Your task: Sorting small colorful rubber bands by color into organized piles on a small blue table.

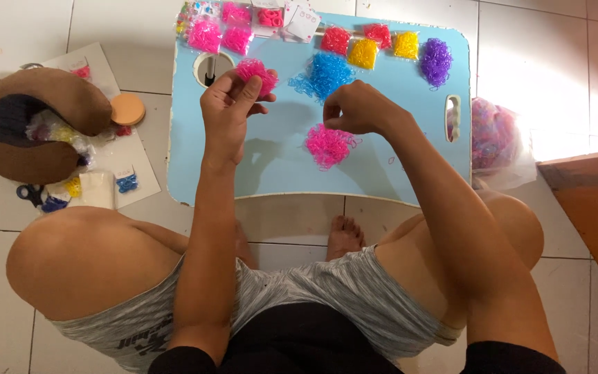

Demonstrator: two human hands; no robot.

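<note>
My left hand is raised over the light blue lap table and pinches a small clear bag of pink rubber bands. My right hand hovers just above a loose pile of pink rubber bands, fingers pinched together; whether it holds any bands is unclear. A loose heap of blue bands lies behind both hands.
Small bags of pink, red, yellow and purple bands line the table's far edge. A brown neck pillow, scissors and papers lie on the left floor. A plastic bag of bands sits at the right.
</note>
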